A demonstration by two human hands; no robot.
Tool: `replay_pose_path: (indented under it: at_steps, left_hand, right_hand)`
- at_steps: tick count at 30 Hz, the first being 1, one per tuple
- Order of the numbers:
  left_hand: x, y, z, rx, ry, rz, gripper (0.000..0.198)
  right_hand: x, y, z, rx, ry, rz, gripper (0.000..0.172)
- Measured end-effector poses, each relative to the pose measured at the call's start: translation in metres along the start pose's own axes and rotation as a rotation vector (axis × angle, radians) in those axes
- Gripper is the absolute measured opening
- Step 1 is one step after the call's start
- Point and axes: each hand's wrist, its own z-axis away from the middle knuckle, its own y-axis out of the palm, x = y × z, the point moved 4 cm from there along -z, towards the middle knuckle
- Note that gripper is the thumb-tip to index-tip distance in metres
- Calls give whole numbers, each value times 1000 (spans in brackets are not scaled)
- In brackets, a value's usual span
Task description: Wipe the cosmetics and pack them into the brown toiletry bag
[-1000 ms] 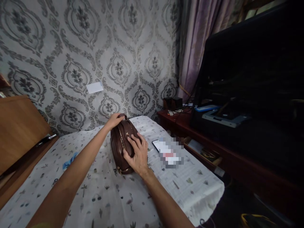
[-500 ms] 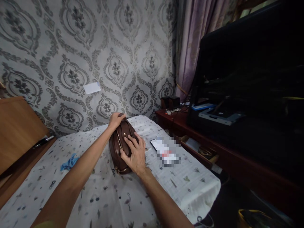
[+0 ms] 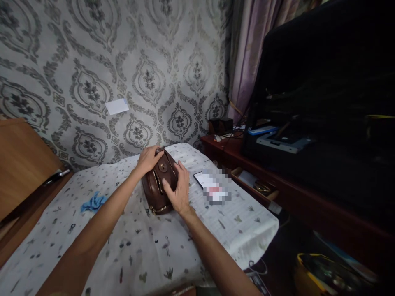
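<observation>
A brown leather bag (image 3: 150, 192) with gold zips and a small round emblem lies on the patterned white sheet (image 3: 132, 238). At its far end my left hand (image 3: 148, 159) is closed around the top edge, some fingers out of sight behind it. My right hand (image 3: 179, 190) grips the right side, thumb on the upper face near a zip and fingers along the side. To the right of the bag lies a phone (image 3: 202, 181) with a lit, partly blurred screen. A crumpled blue cloth (image 3: 93, 202) rests left of my left forearm.
A brown wooden panel (image 3: 26, 160) stands at the left. Behind the sheet rises a wallpapered wall (image 3: 173, 61) with a white card (image 3: 117, 107) on it. On the right are a dark red desk (image 3: 222, 144), an open drawer (image 3: 247, 185) and a large black screen (image 3: 324, 82).
My right hand has shifted from lying spread over the bag's upper face to its right side, baring the emblem. My left hand stays at the far end. The view has tilted slightly.
</observation>
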Motion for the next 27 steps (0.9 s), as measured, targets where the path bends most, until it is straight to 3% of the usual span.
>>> replay_pose_path:
  at_steps: [4,8,15,23,27]
  left_hand:
    - [-9,-5,13,10,44,-41,48]
    - [-25,-7,39,68,200,-77,51]
    - [-31,-7,88,173,210,-107,65]
    - [-29,-10,91,29,179,-92,71]
    - [-29,-12,84,74,212,-107,65]
  right_hand:
    - [-18,-3,-5,-71,180,-176,41]
    - [-33,-3,-9,-87,318,-322,42]
    - [-34,2,-8,-14,260,-278,41]
    - [-34,3,-6,-1,217,-241,41]
    - [-36,4,-7,-6,220,-247,41]
